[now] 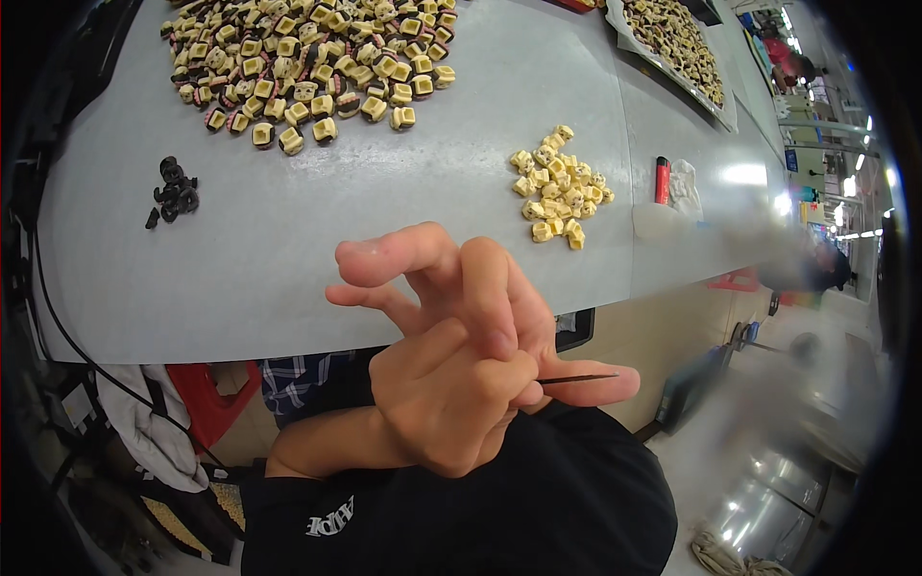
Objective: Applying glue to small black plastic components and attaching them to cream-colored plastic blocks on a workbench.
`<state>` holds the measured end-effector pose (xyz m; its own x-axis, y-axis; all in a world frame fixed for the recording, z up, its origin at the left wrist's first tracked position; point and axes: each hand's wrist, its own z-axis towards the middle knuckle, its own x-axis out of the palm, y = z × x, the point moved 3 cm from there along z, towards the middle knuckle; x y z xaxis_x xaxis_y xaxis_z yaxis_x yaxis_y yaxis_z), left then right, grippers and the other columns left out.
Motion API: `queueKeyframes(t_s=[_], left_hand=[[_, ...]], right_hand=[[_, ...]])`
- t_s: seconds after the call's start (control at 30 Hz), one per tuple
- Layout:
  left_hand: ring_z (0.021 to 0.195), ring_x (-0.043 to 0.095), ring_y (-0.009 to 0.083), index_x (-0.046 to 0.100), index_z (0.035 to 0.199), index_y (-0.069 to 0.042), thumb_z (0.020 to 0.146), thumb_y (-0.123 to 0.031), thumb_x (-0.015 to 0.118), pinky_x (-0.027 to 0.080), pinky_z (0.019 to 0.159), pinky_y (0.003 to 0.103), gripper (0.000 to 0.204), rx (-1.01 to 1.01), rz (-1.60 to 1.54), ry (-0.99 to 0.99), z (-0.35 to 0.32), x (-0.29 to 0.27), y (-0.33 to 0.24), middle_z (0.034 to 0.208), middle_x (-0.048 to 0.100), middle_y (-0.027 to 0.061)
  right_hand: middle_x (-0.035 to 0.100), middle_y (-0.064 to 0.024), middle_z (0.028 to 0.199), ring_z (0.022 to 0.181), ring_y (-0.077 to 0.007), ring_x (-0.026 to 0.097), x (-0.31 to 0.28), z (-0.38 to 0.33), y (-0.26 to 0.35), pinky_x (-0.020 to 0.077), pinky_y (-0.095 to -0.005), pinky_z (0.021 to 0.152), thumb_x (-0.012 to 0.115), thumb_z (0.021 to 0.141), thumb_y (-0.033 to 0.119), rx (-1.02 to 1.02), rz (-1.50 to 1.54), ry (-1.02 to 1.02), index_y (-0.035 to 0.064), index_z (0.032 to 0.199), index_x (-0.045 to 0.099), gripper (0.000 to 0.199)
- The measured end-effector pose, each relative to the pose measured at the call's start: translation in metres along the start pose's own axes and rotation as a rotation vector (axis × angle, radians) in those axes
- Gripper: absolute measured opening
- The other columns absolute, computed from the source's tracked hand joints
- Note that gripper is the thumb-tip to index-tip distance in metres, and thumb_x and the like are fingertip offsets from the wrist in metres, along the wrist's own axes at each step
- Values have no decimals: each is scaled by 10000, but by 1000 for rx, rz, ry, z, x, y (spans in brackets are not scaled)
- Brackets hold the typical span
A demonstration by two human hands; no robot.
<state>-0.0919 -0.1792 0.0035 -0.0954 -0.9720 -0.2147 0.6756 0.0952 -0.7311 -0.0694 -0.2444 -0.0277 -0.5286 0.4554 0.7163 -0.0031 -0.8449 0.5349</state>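
Both my hands are raised close to the camera, crossed over each other below the grey table's [288, 259] near edge. My left hand [442, 413] is curled in front, with one finger stretched to the right; a thin dark pointed tool [576, 378] sticks out of it along that finger. My right hand [432, 274] lies behind it, fingers spread and pointing left, nothing visible in it. On the table beyond is a small heap of cream-coloured blocks [562, 187].
A large spread of cream and dark-pink blocks [307, 58] covers the table's far left. Small black parts [173, 190] lie at the left. A red cylinder [662, 180] and crumpled white bag [684, 187] sit right. A tray [619, 24] of pieces is far right. A red stool [206, 398] stands below.
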Motion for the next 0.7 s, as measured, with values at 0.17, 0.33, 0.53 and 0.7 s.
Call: queueKeyframes(t_s=[0.17,0.33,0.53,0.7], left_hand=[[483,451,178,480,803,4,858,-45,442,375,437,271,83,-2,-20,-2,0,0,0,613,501,70],[462,458,118,483,677,-44,714,-82,601,367,420,223,130,31,38,-43,3,2,3,554,499,21],[457,464,89,480,616,-72,669,-125,653,356,395,203,189,35,41,-105,4,-1,4,536,498,-12],[467,474,90,474,610,-77,662,-119,650,354,387,197,189,47,5,-91,2,1,6,552,504,-13]], right_hand=[[227,-421,1272,1162,-405,380,5,-1,7,194,-518,1019,447,492,844,33,-5,-31,54,878,363,884],[213,-424,1273,1023,-359,511,8,0,9,198,-491,1025,459,545,816,67,38,-81,42,871,362,846],[207,-414,1283,962,-328,530,8,-1,6,237,-469,1009,419,570,817,40,46,-101,45,861,369,827],[202,-406,1291,911,-302,546,6,0,4,269,-450,997,386,591,817,20,61,-110,47,852,375,814]])
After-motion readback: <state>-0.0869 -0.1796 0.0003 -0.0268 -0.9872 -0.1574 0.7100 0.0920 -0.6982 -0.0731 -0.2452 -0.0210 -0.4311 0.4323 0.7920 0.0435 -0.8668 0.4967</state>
